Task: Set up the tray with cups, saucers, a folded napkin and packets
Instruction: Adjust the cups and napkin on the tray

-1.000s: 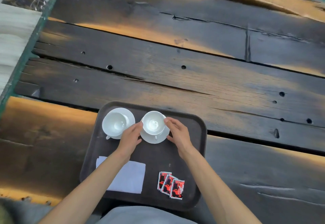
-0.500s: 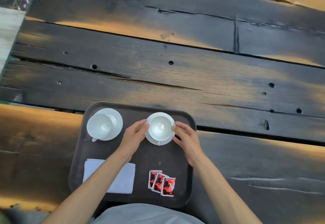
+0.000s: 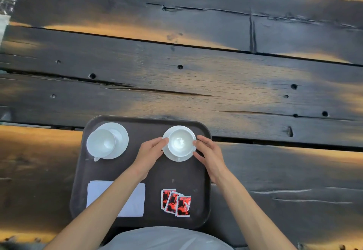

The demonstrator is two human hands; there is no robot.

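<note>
A dark brown tray (image 3: 149, 126) lies at the near edge of the wooden table. At its far right, a white cup (image 3: 180, 142) stands on a white saucer (image 3: 183, 157). My left hand (image 3: 150, 154) and my right hand (image 3: 209, 154) touch this cup and saucer from either side with their fingertips. A second white cup (image 3: 101, 143) on its saucer (image 3: 120, 133) stands at the tray's far left. A folded white napkin (image 3: 135, 200) lies near left, partly hidden by my left forearm. Three red and black packets (image 3: 175, 202) lie fanned out near right.
The table (image 3: 196, 84) is made of dark, weathered planks with cracks, holes and a wide gap (image 3: 284, 142) to the right of the tray. A strip of pale floor (image 3: 5, 4) shows past the table's left end.
The right cup and saucer have slid to the right, away from the left cup, with both hands moving along. The camera view has shifted as well.
</note>
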